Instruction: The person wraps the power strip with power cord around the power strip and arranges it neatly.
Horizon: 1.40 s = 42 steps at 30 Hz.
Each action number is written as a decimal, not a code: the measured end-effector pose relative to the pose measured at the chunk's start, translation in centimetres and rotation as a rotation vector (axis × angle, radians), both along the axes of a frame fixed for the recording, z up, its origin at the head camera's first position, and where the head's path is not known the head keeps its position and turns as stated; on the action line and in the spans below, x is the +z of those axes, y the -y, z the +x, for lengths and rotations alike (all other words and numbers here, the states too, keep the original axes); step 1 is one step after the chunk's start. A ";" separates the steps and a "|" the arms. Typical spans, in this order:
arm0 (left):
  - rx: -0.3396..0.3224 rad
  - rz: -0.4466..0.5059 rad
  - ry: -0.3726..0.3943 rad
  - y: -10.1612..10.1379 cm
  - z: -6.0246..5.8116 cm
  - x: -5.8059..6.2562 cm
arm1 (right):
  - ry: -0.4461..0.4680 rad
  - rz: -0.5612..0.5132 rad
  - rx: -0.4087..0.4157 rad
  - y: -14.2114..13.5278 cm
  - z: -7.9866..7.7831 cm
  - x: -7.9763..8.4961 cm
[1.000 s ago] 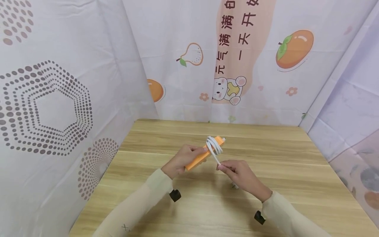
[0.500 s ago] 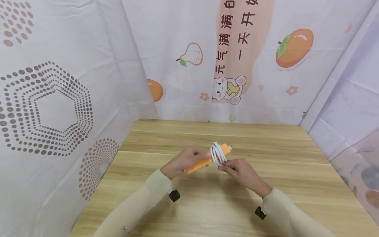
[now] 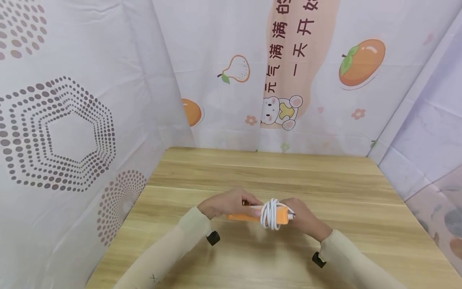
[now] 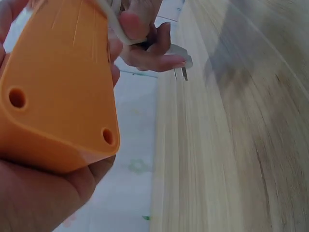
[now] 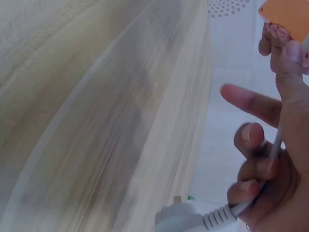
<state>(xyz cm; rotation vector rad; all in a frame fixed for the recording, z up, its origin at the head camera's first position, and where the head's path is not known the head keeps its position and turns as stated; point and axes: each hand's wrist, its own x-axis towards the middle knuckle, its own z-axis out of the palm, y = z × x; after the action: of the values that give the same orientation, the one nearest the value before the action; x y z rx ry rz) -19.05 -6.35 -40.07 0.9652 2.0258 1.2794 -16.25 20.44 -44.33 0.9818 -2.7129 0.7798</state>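
Note:
My left hand (image 3: pixel 231 202) grips an orange power strip (image 3: pixel 282 216) by one end, above the table and nearly level in the head view. White cord (image 3: pixel 270 216) is wound in several turns round its other end. My right hand (image 3: pixel 302 218) is behind that wound end, partly hidden by it. In the right wrist view, some right fingers (image 5: pixel 256 171) curl round the free cord, while the index finger stands away from it. The pale plug (image 5: pixel 178 217) hangs below these fingers. Two round holes show in the strip's end face (image 4: pixel 67 96) in the left wrist view.
A wood-grain table (image 3: pixel 202 172) lies beneath both hands. White printed curtains (image 3: pixel 216 136) stand along its back and sides. A small black device (image 3: pixel 213 238) sits at the left wrist, another black device (image 3: pixel 319 260) at the right.
The power strip has come lower and turned from slanted to nearly level. My right hand has passed from the near side of the strip to behind it, taking the cord round.

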 end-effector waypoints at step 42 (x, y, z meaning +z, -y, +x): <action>0.480 -0.584 -0.967 -4.3 0.9 -4.4 | -0.054 -0.069 -0.167 3.9 1.5 2.2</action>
<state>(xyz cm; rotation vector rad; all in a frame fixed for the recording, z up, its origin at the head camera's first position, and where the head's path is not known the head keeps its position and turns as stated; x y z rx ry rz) -18.17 -2.08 -44.44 0.9041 3.2581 0.2792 -14.74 16.52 -42.16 0.7390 -2.6606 0.7976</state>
